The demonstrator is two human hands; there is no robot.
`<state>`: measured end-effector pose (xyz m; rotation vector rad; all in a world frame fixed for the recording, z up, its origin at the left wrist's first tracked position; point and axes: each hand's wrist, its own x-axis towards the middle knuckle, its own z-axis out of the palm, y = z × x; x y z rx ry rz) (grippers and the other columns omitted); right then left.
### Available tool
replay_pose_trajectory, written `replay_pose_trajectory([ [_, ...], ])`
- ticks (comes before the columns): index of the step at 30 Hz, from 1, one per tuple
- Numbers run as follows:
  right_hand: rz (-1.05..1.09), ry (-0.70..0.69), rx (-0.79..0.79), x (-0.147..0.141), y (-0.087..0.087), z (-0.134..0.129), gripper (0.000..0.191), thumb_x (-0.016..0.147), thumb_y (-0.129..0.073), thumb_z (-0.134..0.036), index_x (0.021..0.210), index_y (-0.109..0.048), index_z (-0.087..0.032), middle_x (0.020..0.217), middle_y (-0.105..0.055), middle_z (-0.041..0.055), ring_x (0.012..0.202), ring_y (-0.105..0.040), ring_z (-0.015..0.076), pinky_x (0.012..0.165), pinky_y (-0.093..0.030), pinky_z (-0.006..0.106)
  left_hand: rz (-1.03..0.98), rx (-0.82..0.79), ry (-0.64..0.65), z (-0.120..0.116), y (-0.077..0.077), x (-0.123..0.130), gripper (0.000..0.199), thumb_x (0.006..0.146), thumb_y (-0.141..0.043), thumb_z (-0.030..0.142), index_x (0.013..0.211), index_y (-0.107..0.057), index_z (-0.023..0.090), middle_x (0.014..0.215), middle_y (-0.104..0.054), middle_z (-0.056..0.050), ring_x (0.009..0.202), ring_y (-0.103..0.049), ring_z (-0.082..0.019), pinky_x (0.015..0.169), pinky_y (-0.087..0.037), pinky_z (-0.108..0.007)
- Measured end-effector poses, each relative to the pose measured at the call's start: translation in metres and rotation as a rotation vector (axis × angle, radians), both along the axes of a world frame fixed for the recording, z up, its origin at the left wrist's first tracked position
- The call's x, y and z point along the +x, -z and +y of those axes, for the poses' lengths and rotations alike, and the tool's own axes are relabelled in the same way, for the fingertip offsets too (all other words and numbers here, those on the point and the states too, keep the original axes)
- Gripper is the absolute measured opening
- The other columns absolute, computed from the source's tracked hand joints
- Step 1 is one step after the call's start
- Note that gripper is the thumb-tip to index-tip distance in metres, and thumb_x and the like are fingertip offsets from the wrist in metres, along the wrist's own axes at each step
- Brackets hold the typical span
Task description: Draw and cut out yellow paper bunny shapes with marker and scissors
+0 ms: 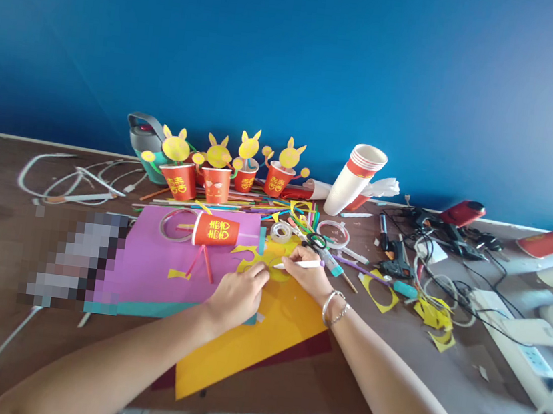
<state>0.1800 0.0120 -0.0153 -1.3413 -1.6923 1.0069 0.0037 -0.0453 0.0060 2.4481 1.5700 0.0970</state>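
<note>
My right hand grips a white marker with a purple end, its tip low over the yellow paper. Curled fingers of my left hand rest on the same paper, close to the marker tip; whatever they pinch, if anything, is hidden. Just beyond, a red paper cup with gold characters lies on its side on purple paper. Folded pink strips lie below it. Between cup and right hand are a roll of clear tape and green-handled scissors.
Several red cups with yellow rabbit-eared paper heads stand along the back. A tall stack of paper cups leans beside them. At right are a glue gun, yellow scraps, tangled cords and a power strip. A white cable coils at left.
</note>
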Motion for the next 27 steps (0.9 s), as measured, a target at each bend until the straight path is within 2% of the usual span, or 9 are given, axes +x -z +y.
replay_pose_trajectory([
  [4, 0.099, 0.016, -0.027, 0.0, 0.0, -0.002, 0.025, 0.074, -0.06, -0.036, 0.06, -0.047, -0.021, 0.055, -0.059, 0.0, 0.053, -0.056, 0.0145, 0.047, -0.041, 0.024, 0.001, -0.002, 0.0, 0.0, 0.001, 0.0, 0.029, 0.084, -0.034, 0.008, 0.098, -0.056, 0.02, 0.114, -0.06, -0.006, 0.077, -0.064, -0.016, 0.057, -0.047, -0.026],
  [8, 0.245, 0.085, 0.039, 0.0, 0.001, -0.006, 0.023, 0.082, -0.053, -0.044, 0.081, -0.052, -0.021, 0.073, -0.064, 0.0031, 0.068, -0.062, 0.0167, 0.059, -0.049, 0.027, -0.011, -0.004, 0.009, 0.0, 0.0, -0.001, 0.032, 0.084, -0.033, 0.007, 0.102, -0.056, 0.019, 0.117, -0.059, -0.007, 0.079, -0.064, -0.017, 0.057, -0.048, -0.027],
  [12, 0.133, 0.015, 0.1, 0.001, 0.0, -0.009, 0.023, 0.086, -0.05, -0.043, 0.086, -0.054, -0.02, 0.081, -0.062, 0.0046, 0.077, -0.062, 0.0178, 0.069, -0.049, 0.028, -0.019, -0.02, -0.003, -0.001, -0.002, -0.001, 0.033, 0.085, -0.032, 0.008, 0.103, -0.056, 0.019, 0.118, -0.058, -0.008, 0.082, -0.064, -0.019, 0.057, -0.049, -0.028],
  [16, -0.002, 0.07, 0.113, 0.001, -0.001, -0.011, 0.021, 0.087, -0.049, -0.041, 0.082, -0.054, -0.021, 0.077, -0.063, 0.0039, 0.072, -0.062, 0.018, 0.065, -0.048, 0.027, -0.014, -0.026, -0.023, -0.002, -0.003, 0.0, 0.035, 0.084, -0.032, 0.007, 0.108, -0.055, 0.02, 0.119, -0.058, -0.009, 0.082, -0.064, -0.019, 0.061, -0.05, -0.03],
  [21, -0.038, 0.146, 0.109, 0.001, -0.007, -0.015, 0.021, 0.085, -0.05, -0.039, 0.076, -0.054, -0.021, 0.073, -0.064, 0.0037, 0.068, -0.064, 0.0187, 0.058, -0.046, 0.025, 0.013, 0.0, -0.031, -0.004, -0.002, 0.001, 0.038, 0.082, -0.033, 0.004, 0.11, -0.054, 0.02, 0.11, -0.063, -0.009, 0.078, -0.065, -0.02, 0.065, -0.05, -0.031],
  [27, -0.033, 0.163, -0.003, 0.0, -0.014, -0.018, 0.018, 0.083, -0.05, -0.035, 0.071, -0.053, -0.022, 0.059, -0.063, 0.0016, 0.05, -0.062, 0.0171, 0.049, -0.044, 0.026, 0.028, 0.027, 0.04, -0.007, -0.002, 0.001, 0.035, 0.081, -0.037, 0.004, 0.11, -0.053, 0.019, 0.101, -0.067, -0.007, 0.083, -0.066, -0.021, 0.069, -0.051, -0.032],
])
